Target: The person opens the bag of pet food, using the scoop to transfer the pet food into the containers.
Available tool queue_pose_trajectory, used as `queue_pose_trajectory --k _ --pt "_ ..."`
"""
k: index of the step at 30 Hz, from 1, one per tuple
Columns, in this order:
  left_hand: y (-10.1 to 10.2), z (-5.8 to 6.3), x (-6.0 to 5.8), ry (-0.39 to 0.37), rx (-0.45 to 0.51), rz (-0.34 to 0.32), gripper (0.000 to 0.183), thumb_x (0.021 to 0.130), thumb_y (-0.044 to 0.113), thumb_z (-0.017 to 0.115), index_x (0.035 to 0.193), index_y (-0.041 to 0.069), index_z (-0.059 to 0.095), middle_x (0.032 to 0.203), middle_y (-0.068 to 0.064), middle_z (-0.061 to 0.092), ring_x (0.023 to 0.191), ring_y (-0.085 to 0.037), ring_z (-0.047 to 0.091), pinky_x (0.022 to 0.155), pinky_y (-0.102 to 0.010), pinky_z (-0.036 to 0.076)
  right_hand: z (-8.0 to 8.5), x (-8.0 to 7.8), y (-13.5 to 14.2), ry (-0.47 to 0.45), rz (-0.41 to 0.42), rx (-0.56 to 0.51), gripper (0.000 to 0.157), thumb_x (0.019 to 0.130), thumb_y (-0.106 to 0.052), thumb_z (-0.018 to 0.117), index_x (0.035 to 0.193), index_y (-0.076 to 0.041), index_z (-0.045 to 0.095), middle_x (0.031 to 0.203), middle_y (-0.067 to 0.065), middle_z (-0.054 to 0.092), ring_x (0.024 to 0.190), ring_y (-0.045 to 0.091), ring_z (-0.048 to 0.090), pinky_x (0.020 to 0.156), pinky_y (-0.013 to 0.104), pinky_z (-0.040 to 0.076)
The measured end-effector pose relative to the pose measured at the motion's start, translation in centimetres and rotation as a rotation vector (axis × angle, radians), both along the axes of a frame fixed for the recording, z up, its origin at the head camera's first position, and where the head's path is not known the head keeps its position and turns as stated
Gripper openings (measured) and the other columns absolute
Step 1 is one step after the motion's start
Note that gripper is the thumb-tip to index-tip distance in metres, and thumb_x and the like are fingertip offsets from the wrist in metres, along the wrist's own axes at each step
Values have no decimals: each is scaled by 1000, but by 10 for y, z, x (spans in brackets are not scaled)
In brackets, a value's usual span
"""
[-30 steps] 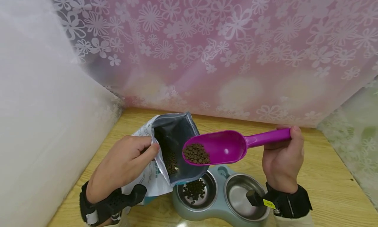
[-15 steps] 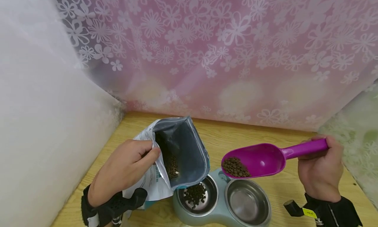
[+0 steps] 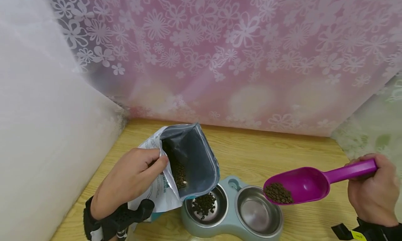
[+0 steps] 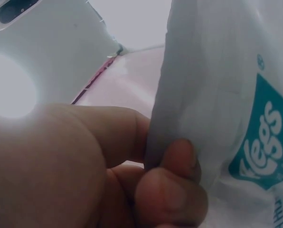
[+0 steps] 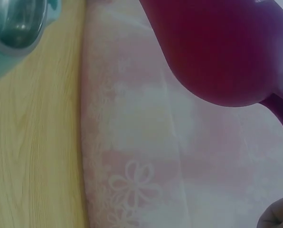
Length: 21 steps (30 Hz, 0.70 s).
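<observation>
My left hand (image 3: 132,180) pinches the near edge of a white pet food bag (image 3: 201,164), whose mouth gapes toward the right. Brown kibble lies down inside its silvery lining. In the left wrist view, thumb and fingers grip the bag's edge (image 4: 179,95) beside a teal logo. My right hand (image 3: 373,192) holds a magenta scoop (image 3: 309,181) by its handle, with a small heap of kibble (image 3: 277,193) at the scoop's front end. The scoop's tip overlaps the right rim of a steel bowl in the head view. Its underside (image 5: 222,57) fills the right wrist view's upper right.
A blue-green double feeder (image 3: 231,199) stands on the wooden table (image 3: 238,147). Its left steel bowl (image 3: 220,213) has some kibble (image 3: 204,203) in it; the right steel bowl (image 3: 259,213) is bare. A pink flowered sheet (image 3: 220,59) hangs behind, a white one (image 3: 56,129) at left.
My right hand has carried the loaded scoop from over the bag's mouth to the right and somewhat toward me. The left hand keeps its pinch on the bag.
</observation>
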<state>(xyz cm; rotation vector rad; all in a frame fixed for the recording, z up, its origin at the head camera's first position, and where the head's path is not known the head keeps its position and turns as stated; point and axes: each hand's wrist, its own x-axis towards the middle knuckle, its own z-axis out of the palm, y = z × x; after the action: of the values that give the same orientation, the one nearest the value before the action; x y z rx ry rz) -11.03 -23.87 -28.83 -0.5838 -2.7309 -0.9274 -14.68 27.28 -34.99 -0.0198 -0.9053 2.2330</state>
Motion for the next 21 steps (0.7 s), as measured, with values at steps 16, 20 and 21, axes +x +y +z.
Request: queue_pose_trajectory --k 16,20,21 --pt "0 4 0 -24 -1 -11 42 100 29 48 59 23 41 53 10 28 47 -8 34 47 -24 30 9 11 -5 55 -66 253 33 93 -2 57 72 21 46 64 22 51 52 28 50 54 28 44" --pt "0 3 1 -21 -3 -14 42 100 28 48 59 23 40 53 10 27 47 -8 33 47 -24 29 9 12 -6 109 -25 280 31 94 0 55 72 21 47 65 21 49 52 27 50 54 27 41" --pt "0 3 0 -18 -5 -13 42 100 27 48 59 23 40 53 11 27 47 -8 33 46 -24 29 9 13 -6 108 -22 298 31 94 -1 55 73 21 48 65 20 49 53 26 49 53 27 41"
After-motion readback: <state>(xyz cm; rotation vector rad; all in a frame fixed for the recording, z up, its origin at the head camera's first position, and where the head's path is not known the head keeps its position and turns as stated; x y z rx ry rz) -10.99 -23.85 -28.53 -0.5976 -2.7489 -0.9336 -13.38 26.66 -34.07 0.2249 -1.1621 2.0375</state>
